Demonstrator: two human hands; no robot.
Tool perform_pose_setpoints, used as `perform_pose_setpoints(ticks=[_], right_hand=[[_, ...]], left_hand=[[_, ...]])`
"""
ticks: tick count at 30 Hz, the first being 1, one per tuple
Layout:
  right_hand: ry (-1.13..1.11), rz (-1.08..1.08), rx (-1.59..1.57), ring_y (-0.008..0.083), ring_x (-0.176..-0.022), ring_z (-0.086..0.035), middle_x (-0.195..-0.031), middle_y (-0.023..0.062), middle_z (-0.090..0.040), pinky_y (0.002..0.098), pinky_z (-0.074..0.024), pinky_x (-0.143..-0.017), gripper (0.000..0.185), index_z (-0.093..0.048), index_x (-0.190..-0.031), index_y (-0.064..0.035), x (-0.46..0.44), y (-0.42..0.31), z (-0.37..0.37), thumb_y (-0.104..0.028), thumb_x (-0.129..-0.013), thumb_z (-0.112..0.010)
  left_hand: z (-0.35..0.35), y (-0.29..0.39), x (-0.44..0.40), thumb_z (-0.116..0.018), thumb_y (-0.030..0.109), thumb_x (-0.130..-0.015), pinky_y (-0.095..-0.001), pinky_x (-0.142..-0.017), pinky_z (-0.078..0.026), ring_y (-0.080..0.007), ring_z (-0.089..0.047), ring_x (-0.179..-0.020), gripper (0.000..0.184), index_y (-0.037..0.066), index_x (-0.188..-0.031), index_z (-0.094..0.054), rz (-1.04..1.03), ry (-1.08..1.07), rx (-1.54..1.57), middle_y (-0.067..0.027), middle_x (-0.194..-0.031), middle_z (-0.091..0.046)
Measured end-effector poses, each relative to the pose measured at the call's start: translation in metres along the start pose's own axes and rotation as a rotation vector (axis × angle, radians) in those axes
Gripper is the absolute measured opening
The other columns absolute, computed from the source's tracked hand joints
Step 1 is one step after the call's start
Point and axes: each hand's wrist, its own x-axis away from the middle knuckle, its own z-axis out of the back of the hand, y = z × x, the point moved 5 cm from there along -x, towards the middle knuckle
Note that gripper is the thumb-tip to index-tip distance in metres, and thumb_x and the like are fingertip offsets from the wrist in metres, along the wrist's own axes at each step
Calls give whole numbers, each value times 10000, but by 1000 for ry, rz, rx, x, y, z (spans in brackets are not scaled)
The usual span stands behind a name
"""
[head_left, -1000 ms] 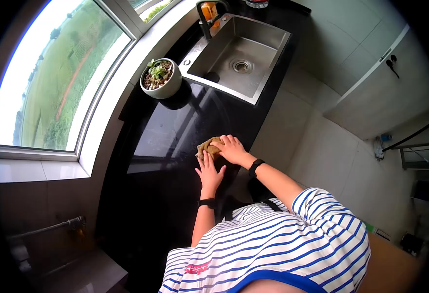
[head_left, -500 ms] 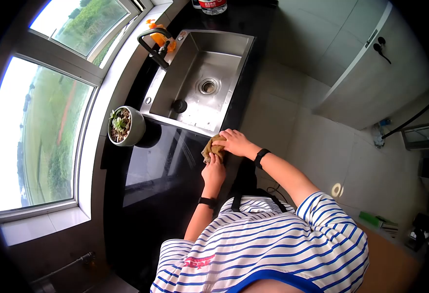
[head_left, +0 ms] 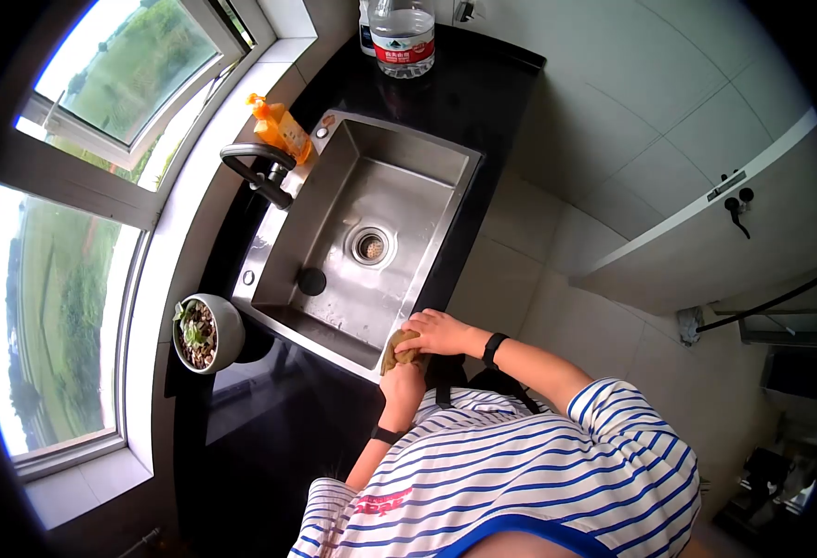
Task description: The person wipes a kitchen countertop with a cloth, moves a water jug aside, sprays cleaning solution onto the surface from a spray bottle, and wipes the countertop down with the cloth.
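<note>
A crumpled brown cloth (head_left: 401, 350) is bunched at the near corner of the steel sink (head_left: 371, 244), by the counter's front edge. My left hand (head_left: 403, 383) is closed on its lower end. Fingers of my right hand (head_left: 438, 333) are wrapped over its upper right side. Both hands are close together, and much of the cloth is hidden under them. The black countertop (head_left: 287, 437) lies to the left of my left hand.
A potted succulent (head_left: 207, 333) stands left of the sink. Beyond it are a black faucet (head_left: 264, 175), an orange soap bottle (head_left: 281, 128) and a large water bottle (head_left: 403, 39). A door (head_left: 724, 219) stands at the right, past the tiled floor.
The view has shifted toward the sink. Both hands and the cloth have gone from the countertop to the sink's near corner. My left fingers, earlier spread on the cloth, have closed round it.
</note>
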Motion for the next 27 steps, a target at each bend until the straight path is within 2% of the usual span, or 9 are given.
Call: perform_pose_setpoints(ticks=[1,4,9,15,18,20,24,26,27], right_hand=[[-27,-18,24,206,-1158,-439,-1228,4,-474,373,-351,-976,455,-543,-1253,-427,2,11,-4,-306,-824,-632],[-66,-105,80,204,-1176,-416,-1239,-4,-464,430,-318,-983,441,-532,-1261,-425,11,59,16,-322,-840,-614],[-19,-79,109,195,-1151,-427,-1221,-4,-466,410,-318,-964,435,-551,-1241,-411,21,129,45,-314,-825,-637],[58,-31,87,200,-1140,-429,-1197,10,-470,394,-308,-946,424,-567,-1217,-383,30,221,85,-286,-814,-657],[43,0,58,202,-1147,-422,-1197,9,-468,396,-295,-953,458,-551,-1239,-385,40,294,118,-255,-813,-659],[9,-83,88,213,-1142,-424,-1197,12,-469,403,-303,-948,472,-554,-1241,-373,51,336,138,-231,-805,-666],[-18,-122,94,224,-1123,-449,-1202,10,-482,402,-340,-933,499,-555,-1236,-369,56,400,178,-213,-781,-687],[-15,-119,52,227,-1118,-452,-1193,10,-488,406,-346,-935,502,-557,-1232,-370,56,418,183,-201,-779,-690],[-57,-133,12,258,-1148,-444,-1245,40,-463,413,-360,-968,529,-557,-1242,-355,56,424,183,-187,-762,-706]], left_hand=[[-3,7,-8,-560,150,-804,-400,-453,-499,-297,-632,-488,225,23,-643,-652,-69,-21,-14,-148,-561,-622],[-4,30,-53,-551,124,-796,-417,-460,-496,-304,-632,-495,220,42,-612,-641,-29,3,15,-148,-542,-611],[-10,63,-120,-552,135,-798,-420,-473,-498,-313,-636,-511,221,43,-621,-646,-60,27,29,-155,-566,-621],[-16,115,-202,-555,137,-795,-412,-489,-507,-306,-650,-535,192,38,-667,-659,28,20,-5,-159,-578,-627],[-20,153,-267,-560,156,-806,-411,-485,-502,-294,-653,-555,170,37,-762,-673,156,42,-17,-151,-655,-659],[-19,185,-295,-561,183,-828,-414,-482,-499,-266,-658,-586,166,60,-812,-670,-11,234,-53,-127,-764,-687],[-17,221,-357,-575,234,-841,-410,-493,-501,-266,-659,-613,187,69,-805,-656,37,282,-13,-124,-909,-687],[-19,226,-374,-586,332,-853,-433,-523,-503,-295,-644,-587,266,71,-841,-637,106,134,75,-126,-895,-689],[-6,229,-376,-611,304,-847,-420,-631,-526,-310,-657,-725,334,52,-1066,-617,189,-4,187,-158,-1030,-663]])
